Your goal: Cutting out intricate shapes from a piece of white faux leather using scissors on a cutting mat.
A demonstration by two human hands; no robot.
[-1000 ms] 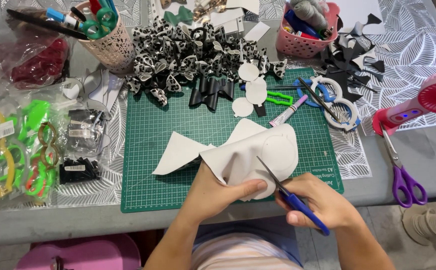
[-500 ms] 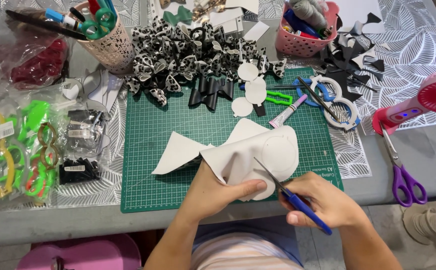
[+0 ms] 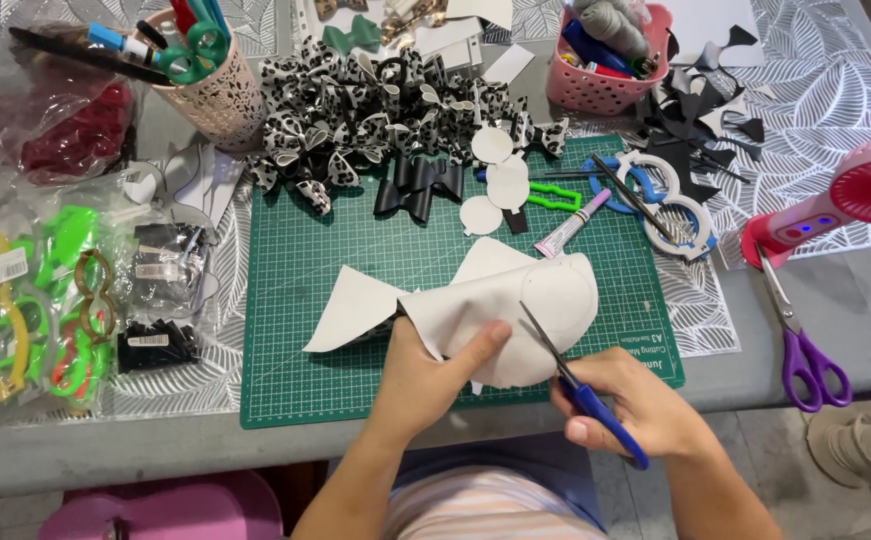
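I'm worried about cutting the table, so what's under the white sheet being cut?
The green cutting mat lies under the white sheet, held by the left hand. Whatever lies beneath the sheet's middle is covered.

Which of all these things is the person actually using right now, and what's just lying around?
In use: white sheet, blue scissors, left hand, right hand, green cutting mat.

Lying about: purple scissors, spotted bows, pink basket, pen cup.

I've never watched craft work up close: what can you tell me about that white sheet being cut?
The white sheet looks like thin, flexible felt or faux leather, with curved edges and a pointed flap on the left. It is bent upward above the green cutting mat. The left hand pinches it, while the blue-handled scissors in the right hand cut into it.
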